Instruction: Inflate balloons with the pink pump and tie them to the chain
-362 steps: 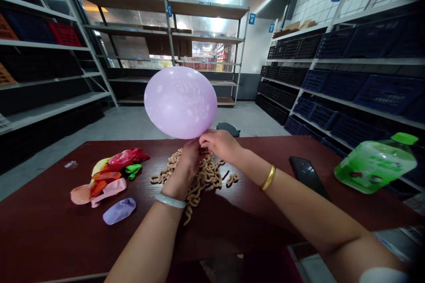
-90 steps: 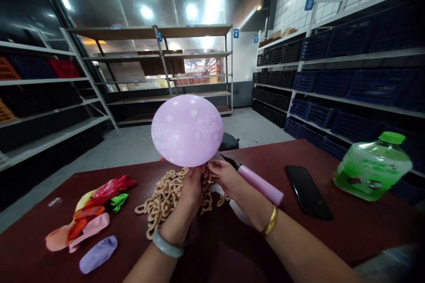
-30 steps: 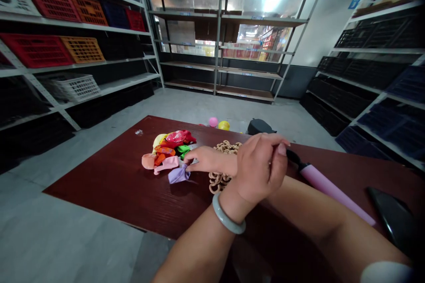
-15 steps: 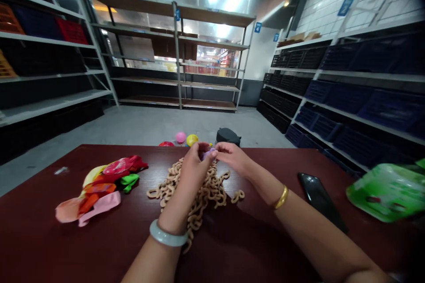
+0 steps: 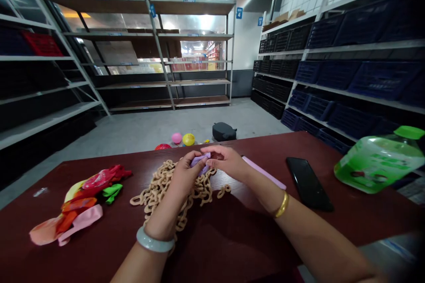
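My left hand [image 5: 183, 174] and my right hand [image 5: 225, 160] meet above the dark red table [image 5: 232, 239]. Both pinch a small limp purple balloon [image 5: 200, 161] between their fingertips. Under the hands lies a tangle of tan plastic chain [image 5: 172, 188]. A pink hand pump [image 5: 264, 172] rests on the table just right of my right hand, partly behind it. A heap of flat balloons [image 5: 79, 201] in red, green, orange and pink lies to the left.
A black phone [image 5: 308, 182] lies right of the pump. A green bottle [image 5: 378, 163] lies on its side at the right edge. Inflated balloons [image 5: 182, 139] and a dark bag [image 5: 224, 131] sit on the floor beyond the table. Shelving racks line both sides.
The inflated purple balloon of three seconds ago is gone. My right hand picked the flat purple balloon from beside the heap, and both hands now hold it over the chain.
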Demonstrator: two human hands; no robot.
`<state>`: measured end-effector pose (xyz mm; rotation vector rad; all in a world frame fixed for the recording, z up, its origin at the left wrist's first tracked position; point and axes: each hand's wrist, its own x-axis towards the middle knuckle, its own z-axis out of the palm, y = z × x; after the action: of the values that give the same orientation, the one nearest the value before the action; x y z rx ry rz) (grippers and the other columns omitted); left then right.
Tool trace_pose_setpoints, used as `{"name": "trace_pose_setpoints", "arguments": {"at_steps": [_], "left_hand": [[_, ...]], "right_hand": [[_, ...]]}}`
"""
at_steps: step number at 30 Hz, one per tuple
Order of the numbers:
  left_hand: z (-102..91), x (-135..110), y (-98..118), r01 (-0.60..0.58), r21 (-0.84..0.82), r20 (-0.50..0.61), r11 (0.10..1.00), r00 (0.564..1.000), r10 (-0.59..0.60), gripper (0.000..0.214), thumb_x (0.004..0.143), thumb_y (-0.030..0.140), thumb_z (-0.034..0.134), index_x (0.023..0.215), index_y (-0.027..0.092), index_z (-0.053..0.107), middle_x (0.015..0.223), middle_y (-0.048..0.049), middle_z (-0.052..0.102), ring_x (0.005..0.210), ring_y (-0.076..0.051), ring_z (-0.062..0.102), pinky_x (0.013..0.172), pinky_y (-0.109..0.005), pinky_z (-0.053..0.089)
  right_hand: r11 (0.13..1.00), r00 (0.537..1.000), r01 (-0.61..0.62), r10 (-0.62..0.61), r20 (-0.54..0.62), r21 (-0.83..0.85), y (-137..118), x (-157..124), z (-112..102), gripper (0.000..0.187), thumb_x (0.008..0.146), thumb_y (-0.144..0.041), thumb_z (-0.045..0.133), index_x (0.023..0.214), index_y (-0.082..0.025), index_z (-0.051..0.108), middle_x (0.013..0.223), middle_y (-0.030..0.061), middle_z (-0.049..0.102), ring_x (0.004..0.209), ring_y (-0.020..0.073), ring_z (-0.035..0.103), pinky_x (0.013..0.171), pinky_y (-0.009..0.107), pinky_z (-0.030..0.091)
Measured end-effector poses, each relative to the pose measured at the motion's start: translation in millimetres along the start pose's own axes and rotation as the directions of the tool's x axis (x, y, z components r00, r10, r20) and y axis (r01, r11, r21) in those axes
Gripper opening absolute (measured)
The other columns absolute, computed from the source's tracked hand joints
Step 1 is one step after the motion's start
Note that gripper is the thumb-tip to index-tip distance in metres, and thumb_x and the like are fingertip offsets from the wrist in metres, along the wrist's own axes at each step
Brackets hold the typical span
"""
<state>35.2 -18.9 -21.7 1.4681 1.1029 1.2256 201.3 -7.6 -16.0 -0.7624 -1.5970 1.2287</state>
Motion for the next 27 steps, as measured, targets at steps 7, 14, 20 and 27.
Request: {"name": "trace_pose_setpoints", "arguments": {"at_steps": [7, 14, 20, 27], "left_hand": [[-2.8, -3.0, 4.4, -0.031, 0.024, -0.031, 0.999, 0.999, 0.032, 0.025, 0.075, 0.040, 0.070, 0.075, 0.015, 0.064, 0.066, 0.0008, 0.057, 0.061, -0.012, 0.049, 0.058, -0.021, 0.037], [-15.5, 3.3, 2.3, -0.029, 0.102, -0.199, 0.994, 0.979, 0.049, 0.032, 0.072, 0.048, 0.070, 0.080, 0.016, 0.068, 0.066, 0.0015, 0.058, 0.059, -0.013, 0.049, 0.057, -0.023, 0.037], [-12.2, 7.8, -4.4, -0.131, 0.364, -0.323, 0.922, 0.911, 0.257, 0.036, 0.068, 0.040, 0.075, 0.093, 0.016, 0.065, 0.077, -0.0018, 0.060, 0.066, -0.015, 0.052, 0.061, -0.024, 0.041], [23.6, -21.2, 7.4, 0.209, -0.161, 0.136, 0.965, 0.973, -0.188, 0.051, 0.086, 0.060, 0.048, 0.075, 0.013, 0.067, 0.071, -0.0108, 0.066, 0.061, -0.019, 0.061, 0.058, -0.030, 0.050]], "right_hand": [[0.987, 0.987, -0.011, -0.015, -0.157, -0.163, -6.3, 2.0, -13.3, 0.012, 0.077, -0.024, 0.062, 0.086, -0.018, 0.068, 0.063, -0.0027, 0.062, 0.061, 0.0135, 0.059, 0.066, 0.029, 0.048], [0.985, 0.985, -0.037, 0.007, -0.171, -0.169, -14.3, 2.5, -21.3, 0.014, 0.083, -0.020, 0.054, 0.090, -0.017, 0.066, 0.074, -0.0002, 0.067, 0.061, 0.0120, 0.060, 0.067, 0.028, 0.050], [0.846, 0.970, -0.036, -0.098, -0.222, -0.531, -7.0, 5.2, -39.7, 0.016, 0.084, -0.019, 0.054, 0.092, -0.017, 0.067, 0.079, 0.0025, 0.071, 0.071, 0.0157, 0.066, 0.069, 0.028, 0.049], [0.504, 0.965, 0.026, -0.239, -0.110, -0.863, -18.8, -7.6, -17.9, 0.018, 0.087, -0.018, 0.058, 0.105, -0.018, 0.060, 0.095, 0.0069, 0.069, 0.085, 0.0192, 0.062, 0.074, 0.029, 0.041]]}}
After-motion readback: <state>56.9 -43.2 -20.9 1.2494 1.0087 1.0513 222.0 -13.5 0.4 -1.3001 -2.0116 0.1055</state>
